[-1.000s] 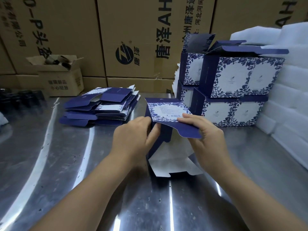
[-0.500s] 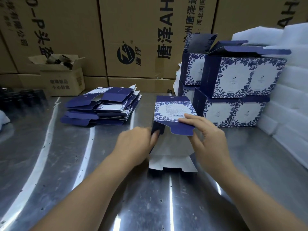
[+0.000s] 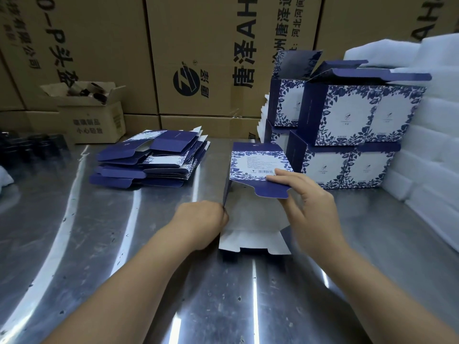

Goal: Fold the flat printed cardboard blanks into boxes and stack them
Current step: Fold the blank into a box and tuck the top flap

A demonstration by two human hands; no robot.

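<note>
A half-opened blue and white printed box blank (image 3: 258, 165) stands on the steel table (image 3: 74, 244) in front of me, its white inside facing up. My left hand (image 3: 201, 223) pinches its left edge low down. My right hand (image 3: 308, 204) holds the dark blue flap at the blank's upper right, fingers on top of the printed panel. A pile of flat blanks (image 3: 154, 160) lies to the left. Several folded boxes (image 3: 347, 125) are stacked at the back right, the top ones with lids open.
Large brown cartons (image 3: 198, 58) wall off the back. A small open carton (image 3: 92, 115) sits at the back left beside dark objects (image 3: 27, 147). White foam blocks (image 3: 427, 145) fill the right side.
The blank has swung from tilted to squarely facing me and opened up. My left hand slid down from the upper flap to the lower left edge. My right hand stayed on the flap.
</note>
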